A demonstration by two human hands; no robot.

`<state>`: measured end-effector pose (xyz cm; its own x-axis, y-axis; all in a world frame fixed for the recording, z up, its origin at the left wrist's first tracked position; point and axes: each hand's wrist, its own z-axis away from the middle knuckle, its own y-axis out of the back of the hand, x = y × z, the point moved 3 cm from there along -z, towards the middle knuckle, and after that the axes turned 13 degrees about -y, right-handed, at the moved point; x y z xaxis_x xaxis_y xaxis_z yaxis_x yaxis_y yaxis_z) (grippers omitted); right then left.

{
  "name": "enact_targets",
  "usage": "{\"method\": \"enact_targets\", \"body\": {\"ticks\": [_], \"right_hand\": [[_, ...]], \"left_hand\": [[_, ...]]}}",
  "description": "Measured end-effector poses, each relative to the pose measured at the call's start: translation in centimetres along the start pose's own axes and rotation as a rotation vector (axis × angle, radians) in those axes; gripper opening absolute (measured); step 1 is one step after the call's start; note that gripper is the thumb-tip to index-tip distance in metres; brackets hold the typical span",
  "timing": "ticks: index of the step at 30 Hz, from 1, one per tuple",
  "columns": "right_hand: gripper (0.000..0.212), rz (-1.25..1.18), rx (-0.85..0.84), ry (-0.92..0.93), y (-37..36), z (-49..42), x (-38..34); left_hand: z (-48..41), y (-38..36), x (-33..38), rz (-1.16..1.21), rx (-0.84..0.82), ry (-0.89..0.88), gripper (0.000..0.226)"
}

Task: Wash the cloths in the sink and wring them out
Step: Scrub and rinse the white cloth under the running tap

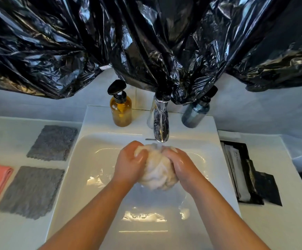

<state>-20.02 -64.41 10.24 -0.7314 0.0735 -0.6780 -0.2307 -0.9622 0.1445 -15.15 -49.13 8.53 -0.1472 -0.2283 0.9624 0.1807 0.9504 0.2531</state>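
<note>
I can't read any words or numbers here. A small white tag sits at the edge of the black plastic sheet, a little left of the middle in the upper part of the frame. It has tiny red marks on it, but they are too small for me to read. The dark packet at the right side of the frame has pale strips with faint marks, and those are too blurry for me to make out.
</note>
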Motion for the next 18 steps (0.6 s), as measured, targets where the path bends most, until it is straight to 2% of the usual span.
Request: {"method": "enact_targets", "body": {"ticks": [3, 5, 6, 8, 10, 11, 13, 15, 16, 18], "right_hand": [[0.035, 0.001, -0.035, 0.053, 0.5, 1.8, 0.1], [0.034, 0.160, 0.067, 0.181, 1.0, 3.3, -0.8], [0.033, 0.246, 0.181, 0.295, 1.4, 4.1, -1.7], [0.051, 0.374, 0.423, 0.629, 1.8, 6.0, -4.9], [0.061, 0.573, 0.467, 0.884, 1.1, 7.2, -8.5], [0.061, 0.688, 0.441, 0.923, 0.4, 7.3, -9.7], [0.059, 0.852, 0.356, 0.848, -0.9, 6.6, -10.4], [0.055, 0.901, 0.313, 0.817, -1.3, 6.1, -9.8], [0.051, 0.889, 0.269, 0.797, -1.2, 6.2, -9.1], [0.043, 0.710, 0.205, 0.676, -0.4, 7.3, -7.8]], "left_hand": [[0.3, 0.9, 1.3, 0.223, 0.134, 0.136, 0.023], [0.7, 1.5, 1.8, 0.306, 0.193, 0.215, 0.022], [0.9, 1.8, 1.8, 0.331, 0.219, 0.265, 0.017], [1.1, 2.1, 1.7, 0.342, 0.241, 0.347, 0.015], [1.4, 2.2, 2.2, 0.308, 0.225, 0.378, 0.015], [1.6, 2.2, 2.6, 0.302, 0.229, 0.370, 0.015], [2.1, 2.5, 3.5, 0.303, 0.242, 0.336, 0.015], [2.6, 3.1, 4.5, 0.292, 0.242, 0.300, 0.016], [2.9, 3.6, 4.8, 0.283, 0.236, 0.279, 0.016], [3.5, 4.5, 5.5, 0.283, 0.225, 0.230, 0.015]]}}
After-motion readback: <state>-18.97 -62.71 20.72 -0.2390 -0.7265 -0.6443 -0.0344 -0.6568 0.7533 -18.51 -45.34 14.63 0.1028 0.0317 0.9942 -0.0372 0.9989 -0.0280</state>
